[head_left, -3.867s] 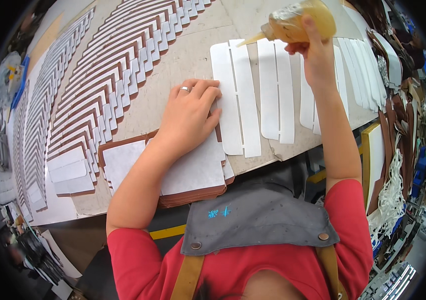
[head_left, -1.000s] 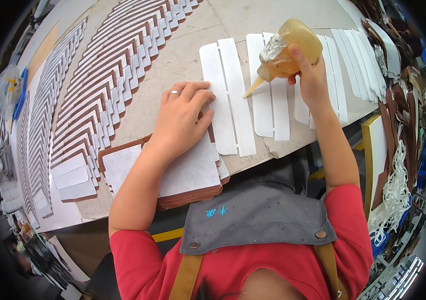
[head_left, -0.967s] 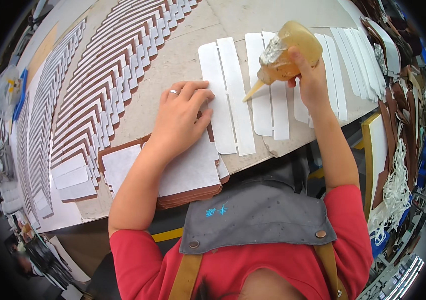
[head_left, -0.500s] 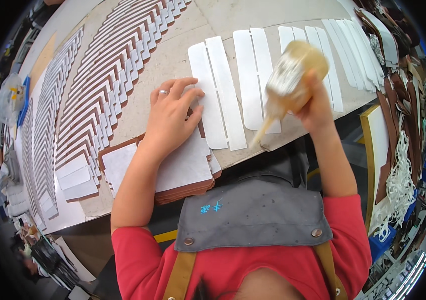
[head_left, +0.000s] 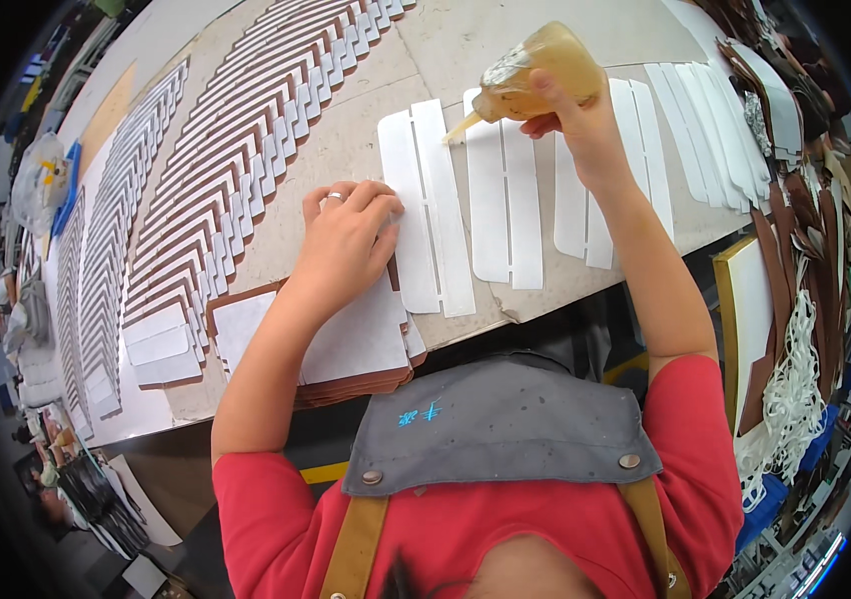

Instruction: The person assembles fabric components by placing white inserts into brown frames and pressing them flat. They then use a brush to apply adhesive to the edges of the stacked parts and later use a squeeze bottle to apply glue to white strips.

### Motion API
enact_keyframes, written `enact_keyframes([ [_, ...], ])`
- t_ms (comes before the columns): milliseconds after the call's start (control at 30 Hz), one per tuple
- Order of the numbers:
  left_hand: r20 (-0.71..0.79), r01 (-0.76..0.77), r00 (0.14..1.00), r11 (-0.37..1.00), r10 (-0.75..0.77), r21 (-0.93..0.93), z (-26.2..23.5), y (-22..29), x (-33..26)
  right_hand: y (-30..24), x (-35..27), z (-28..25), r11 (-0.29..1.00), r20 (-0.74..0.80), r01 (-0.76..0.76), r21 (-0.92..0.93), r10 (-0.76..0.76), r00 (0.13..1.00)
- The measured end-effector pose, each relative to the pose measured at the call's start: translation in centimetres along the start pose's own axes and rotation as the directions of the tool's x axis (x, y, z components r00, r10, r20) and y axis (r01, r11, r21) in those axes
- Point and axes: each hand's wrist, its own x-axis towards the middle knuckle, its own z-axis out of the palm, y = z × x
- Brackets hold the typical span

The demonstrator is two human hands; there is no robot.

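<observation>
Both hands busy: right hand (head_left: 585, 120) clamped on glue bottle (head_left: 535, 75), now raised again; left hand (head_left: 346, 245) flat, fingers spread on white strip (head_left: 425, 200).

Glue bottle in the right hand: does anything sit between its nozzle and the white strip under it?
Nothing visible does. The right hand holds the glue bottle tilted, its nozzle pointing down-left over the top of a white strip, with only open air between. The left hand rests lower, on that strip's left edge, clear of the nozzle.

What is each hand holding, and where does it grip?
The right hand grips an amber squeeze bottle around its body, nozzle pointing left. The left hand holds nothing; it rests flat on a white strip.
</observation>
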Motion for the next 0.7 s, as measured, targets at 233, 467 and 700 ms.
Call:
enact_keyframes([
  [233, 0.005, 0.029, 1.000, 1.000, -0.029, 0.000, -0.1, 0.1, 0.5, -0.7, -1.5, -0.9, 0.972, 0.091, -0.201, 0.124, 0.190, 0.978],
  [467, -0.004, -0.094, 0.996, 0.994, 0.094, -0.049, 0.2, 3.9, 1.8, -0.8, 2.4, -4.1, 0.992, -0.164, 0.099, -0.082, -0.112, 0.980],
  [700, -0.007, -0.224, 0.974, 0.970, 0.224, -0.091, 1.9, 4.7, 2.2, 0.5, 4.1, -4.3, 0.991, -0.144, 0.098, -0.094, -0.111, 0.983],
])
